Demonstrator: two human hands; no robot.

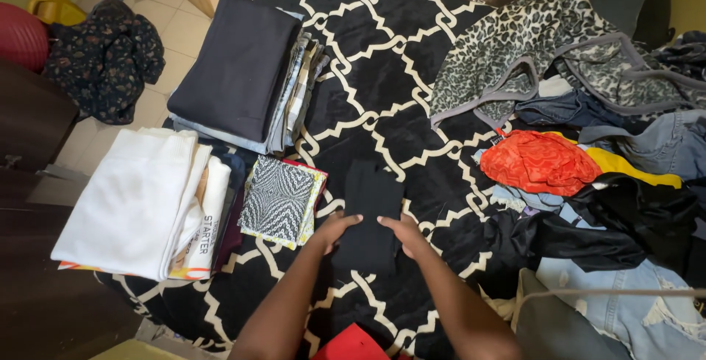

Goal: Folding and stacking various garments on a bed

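A small black garment (371,205) lies folded on the black bedspread with white lattice pattern (390,58). My left hand (334,227) rests flat on its left edge, fingers pointing right. On the right edge, my right hand (404,231) presses down, fingertips close to the left hand's. Both palms lie on the cloth; neither lifts it.
To the left stand folded stacks: a patterned black-and-white pile (279,200), a white pile (140,202) and a dark navy pile (239,66). A heap of unfolded clothes fills the right: leopard print (529,36), orange (540,161), denim (632,308). The floor with a dark floral garment (107,58) lies beyond the bed's left edge.
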